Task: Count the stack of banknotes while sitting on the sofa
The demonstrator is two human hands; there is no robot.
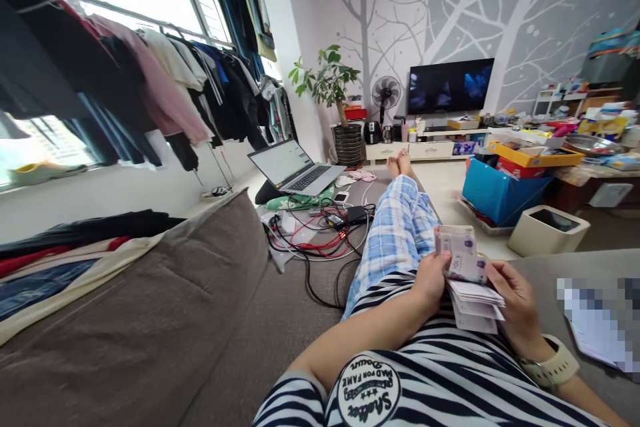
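I lie on a grey sofa [150,333] in a striped shirt and blue plaid trousers. My left hand [431,278] grips one end of a stack of banknotes [461,255], held up over my lap. My right hand [517,303], with a pale watch on the wrist, holds a fanned bundle of paper slips [475,307] just under the notes. Both hands are closed around the paper and nearly touch each other.
An open laptop [295,170] and tangled cables [320,240] lie on the sofa by my legs. Clothes hang on a rail [150,73] at the left window. A blue box [500,190], a white bin [547,227], a TV [450,85] and a potted plant [330,87] stand ahead.
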